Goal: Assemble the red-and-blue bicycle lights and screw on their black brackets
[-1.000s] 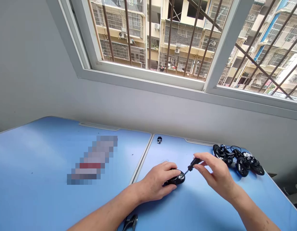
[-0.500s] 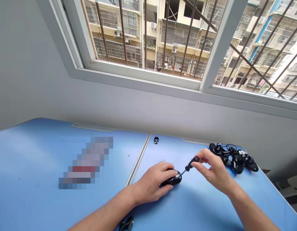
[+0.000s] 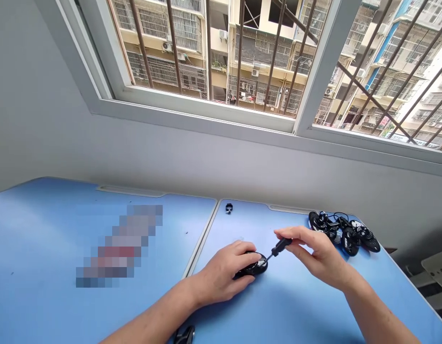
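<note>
My left hand is closed over a glossy black oval piece, pressing it against the blue table. Its fingers cover much of the piece, so I cannot make out its exact kind. A black-handled screwdriver is held at the handle by my right hand, between thumb and fingers. Its thin shaft slants down to the left, and the tip meets the right end of the oval piece.
Several black oval parts with thin curved pieces lie piled at the table's right back. A small black ring clamp lies near the back edge. Another black object shows at the bottom edge. A blurred patch covers something on the left.
My right hand has shifted its fingers on the screwdriver, with the forefinger now stretched over the handle's end. The whole view has moved slightly. My left hand stays on the oval piece.
</note>
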Demonstrator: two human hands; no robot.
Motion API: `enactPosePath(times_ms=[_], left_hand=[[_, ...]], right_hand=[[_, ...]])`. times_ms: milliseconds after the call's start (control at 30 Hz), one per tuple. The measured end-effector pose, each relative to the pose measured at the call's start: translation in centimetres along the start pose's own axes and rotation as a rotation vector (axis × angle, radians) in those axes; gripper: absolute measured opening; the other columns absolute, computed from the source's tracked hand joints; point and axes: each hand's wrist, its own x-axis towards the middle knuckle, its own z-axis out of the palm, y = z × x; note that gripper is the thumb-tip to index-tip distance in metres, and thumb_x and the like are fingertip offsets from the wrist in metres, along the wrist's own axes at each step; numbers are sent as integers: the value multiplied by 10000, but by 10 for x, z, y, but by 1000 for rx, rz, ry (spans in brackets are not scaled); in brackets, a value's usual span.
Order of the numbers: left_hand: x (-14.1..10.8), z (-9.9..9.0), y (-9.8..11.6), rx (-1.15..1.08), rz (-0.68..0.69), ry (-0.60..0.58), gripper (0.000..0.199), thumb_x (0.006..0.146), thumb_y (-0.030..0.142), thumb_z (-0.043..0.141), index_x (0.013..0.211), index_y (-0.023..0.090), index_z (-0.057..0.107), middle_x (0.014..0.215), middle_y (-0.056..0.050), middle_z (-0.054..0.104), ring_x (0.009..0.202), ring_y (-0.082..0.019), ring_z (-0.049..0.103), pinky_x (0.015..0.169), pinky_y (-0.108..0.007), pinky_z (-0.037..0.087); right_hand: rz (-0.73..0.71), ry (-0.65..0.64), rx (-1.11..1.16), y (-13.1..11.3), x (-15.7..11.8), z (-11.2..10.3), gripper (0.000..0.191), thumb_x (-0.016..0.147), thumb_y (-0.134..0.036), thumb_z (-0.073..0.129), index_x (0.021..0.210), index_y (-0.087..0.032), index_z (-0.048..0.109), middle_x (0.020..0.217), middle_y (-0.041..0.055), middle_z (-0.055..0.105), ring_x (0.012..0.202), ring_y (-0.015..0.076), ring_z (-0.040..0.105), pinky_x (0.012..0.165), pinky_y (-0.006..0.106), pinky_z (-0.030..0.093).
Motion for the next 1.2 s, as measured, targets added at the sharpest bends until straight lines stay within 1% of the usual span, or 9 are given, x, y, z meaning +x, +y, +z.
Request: enactPosePath(times_ms=[133,200,333,433,600,800,900,1067,1200], left_hand=[[0,1,0,19,9,3,355,751,41,533,1055,215,589,1028,-60,608,839,-200,565,742,-297,465],[0,1,0,29,16,4,348,752,44,531,1048,219,587,1025,-59,610,828,-197,562,734,-294,463],[-1,1,-2,35,41,0,324,772,64,533,1052,221,580,1039,-68,612,860,-214,575,757,-307,471],[-2,1,-3,32,60,7,323,777,67,536,1059,218,574,1051,-76,615,881,-221,580,767,-316,474],[-1,0,-1,35,70,9,317,781,72,520,1059,214,577,1044,-79,623,857,-216,573,750,-317,471],[-1,-1,0,60,65,4,350,762,63,512,1069,218,577,1027,-71,621,846,-215,575,739,-311,473],[-1,0,-1,56,63,-8,379,750,50,523,1087,218,573,1025,-68,614,852,-217,574,753,-320,474],[-3,0,-3,28,58,-14,396,759,43,528,1111,222,561,1053,-73,607,888,-227,571,779,-336,472],[-3,1,-3,13,45,-23,399,754,39,525,1106,223,562,1052,-74,610,884,-227,567,773,-335,472]], right_hand=[[107,52,25,2,2,6,77,938,-272,547,959,-212,589,878,48,724,739,160,695,671,299,608],[116,125,-17,3,4,14,142,924,-336,572,859,-210,565,746,20,697,642,144,667,611,273,595],[-8,268,-170,7,4,25,146,932,-330,567,1016,-210,575,706,4,664,563,125,620,565,256,574],[-117,175,-197,7,2,20,204,953,-242,531,1153,-228,571,799,34,684,645,143,641,586,266,567],[-72,-29,-61,0,-1,1,316,973,-145,427,1255,-239,538,1165,105,679,1051,196,659,827,347,587],[128,-72,106,-3,0,6,128,945,-238,522,1053,-214,585,1005,77,712,821,166,692,656,282,609],[174,20,54,-1,2,17,108,937,-307,546,915,-204,570,855,56,706,709,152,669,610,271,591],[-5,231,-121,7,3,32,206,948,-412,531,961,-207,538,714,19,667,567,131,630,543,247,563],[-142,169,-210,5,3,24,145,966,-296,525,1079,-215,566,731,30,685,584,141,624,538,249,536]])
